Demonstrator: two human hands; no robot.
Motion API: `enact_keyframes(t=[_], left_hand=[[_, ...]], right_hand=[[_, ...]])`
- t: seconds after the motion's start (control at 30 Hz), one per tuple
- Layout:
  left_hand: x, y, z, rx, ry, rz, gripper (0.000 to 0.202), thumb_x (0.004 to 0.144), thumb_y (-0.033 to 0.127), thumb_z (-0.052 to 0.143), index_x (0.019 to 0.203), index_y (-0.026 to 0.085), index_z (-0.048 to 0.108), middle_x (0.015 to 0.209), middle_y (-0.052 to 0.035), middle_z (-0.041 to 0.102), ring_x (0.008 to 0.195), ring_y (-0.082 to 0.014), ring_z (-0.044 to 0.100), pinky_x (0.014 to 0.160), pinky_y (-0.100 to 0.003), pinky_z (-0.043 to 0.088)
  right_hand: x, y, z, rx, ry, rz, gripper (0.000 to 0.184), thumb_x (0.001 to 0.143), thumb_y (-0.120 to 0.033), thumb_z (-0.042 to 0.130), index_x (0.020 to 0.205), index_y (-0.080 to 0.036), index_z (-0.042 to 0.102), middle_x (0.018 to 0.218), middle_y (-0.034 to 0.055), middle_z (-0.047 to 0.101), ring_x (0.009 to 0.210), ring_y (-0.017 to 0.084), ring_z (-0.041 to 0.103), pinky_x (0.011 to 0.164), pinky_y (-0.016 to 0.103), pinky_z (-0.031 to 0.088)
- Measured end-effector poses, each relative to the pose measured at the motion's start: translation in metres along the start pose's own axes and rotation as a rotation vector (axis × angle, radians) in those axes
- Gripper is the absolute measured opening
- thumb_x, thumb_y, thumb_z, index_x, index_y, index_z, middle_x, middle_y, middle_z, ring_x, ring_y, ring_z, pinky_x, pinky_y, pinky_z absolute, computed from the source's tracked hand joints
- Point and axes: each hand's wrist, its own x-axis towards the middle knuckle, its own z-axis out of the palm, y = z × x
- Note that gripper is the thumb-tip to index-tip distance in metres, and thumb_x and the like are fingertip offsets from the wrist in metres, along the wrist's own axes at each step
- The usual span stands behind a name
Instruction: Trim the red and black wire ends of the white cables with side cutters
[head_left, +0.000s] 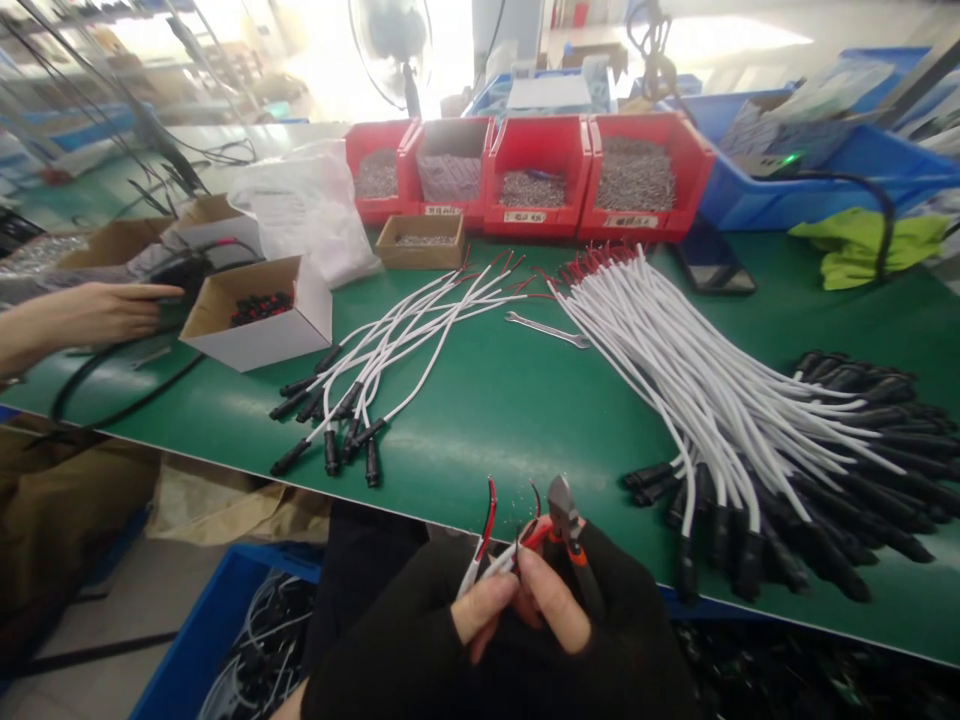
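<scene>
Hand of a co-worker: extended over the table at the far left, beside the white box; by it, nothing can be told to be gripped.
Crate: set below the table edge, with cables heaped in it.
White box: stood open, small black and red parts held inside.
Bag: laid behind the white box.
Loose cables: spread in a small crossed pile, black connectors turned toward the wearer, red wire ends pointed away.
Carton: placed behind the loose cables, small metal parts kept in it.
Left hand: closed in a pinch; by it, white cables are held at the near table edge, red and black wires pointed up.
Red bins: lined up at the back, metal parts contained.
Wrench: laid flat between the loose cables and the bundle.
Right hand: curled round the cutters, whose head is pointed up; its fingertips are brought against the wires, beside the left hand.
Bundle: many white cables, heaped with black connectors at the right.
Phone: laid behind the bundle.
Cloth: crumpled at the far right, by a blue tray.
</scene>
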Motion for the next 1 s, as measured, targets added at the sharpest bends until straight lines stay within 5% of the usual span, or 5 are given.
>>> enact_keyframes(t=[0.17, 0.33, 0.5, 0.83, 1.0], left_hand=[[-0.001, 0.001, 0.004, -0.032, 0.055, -0.011, 0.05, 0.095, 0.054, 0.062, 0.062, 0.017, 0.06, 0.057, 0.0, 0.054, 0.057, -0.0142, 0.047, 0.059, -0.024, 0.04], [0.002, 0.009, 0.01, -0.124, 0.151, 0.066, 0.042, 0.088, 0.053, 0.073, 0.069, 0.016, 0.07, 0.062, -0.0018, 0.06, 0.058, -0.0147, 0.048, 0.056, -0.024, 0.04], [0.005, -0.004, 0.008, -0.101, 0.043, -0.006, 0.059, 0.098, 0.059, 0.054, 0.057, 0.017, 0.052, 0.05, 0.0017, 0.046, 0.049, -0.0107, 0.041, 0.053, -0.023, 0.036], [0.0, 0.006, 0.005, -0.093, -0.014, -0.013, 0.058, 0.1, 0.058, 0.05, 0.059, 0.019, 0.043, 0.052, 0.0028, 0.043, 0.053, -0.0111, 0.038, 0.058, -0.023, 0.037], [0.002, 0.006, 0.007, -0.134, -0.008, -0.036, 0.053, 0.097, 0.059, 0.054, 0.064, 0.018, 0.057, 0.052, 0.0015, 0.046, 0.05, -0.0125, 0.037, 0.052, -0.024, 0.033]], right_hand=[[-0.003, -0.003, -0.002, 0.081, -0.004, 0.021, 0.024, 0.094, -0.043, 0.07, 0.094, -0.018, 0.074, 0.077, 0.0069, 0.076, 0.061, 0.022, 0.072, 0.062, 0.029, 0.063], [-0.005, -0.002, -0.001, -0.061, 0.046, 0.031, 0.028, 0.083, -0.042, 0.083, 0.1, -0.02, 0.075, 0.085, 0.009, 0.077, 0.069, 0.026, 0.074, 0.063, 0.031, 0.063], [-0.002, -0.008, -0.004, 0.002, -0.01, 0.014, 0.019, 0.097, -0.038, 0.068, 0.088, -0.021, 0.07, 0.059, 0.0007, 0.065, 0.052, 0.018, 0.063, 0.055, 0.027, 0.056], [-0.005, -0.019, 0.0, 0.029, 0.038, 0.024, 0.025, 0.096, -0.043, 0.068, 0.085, -0.021, 0.072, 0.059, 0.0014, 0.066, 0.053, 0.02, 0.066, 0.056, 0.027, 0.058], [-0.003, -0.013, -0.003, 0.029, 0.041, 0.017, 0.016, 0.091, -0.038, 0.075, 0.088, -0.024, 0.068, 0.06, 0.0003, 0.065, 0.053, 0.018, 0.064, 0.055, 0.025, 0.058]])
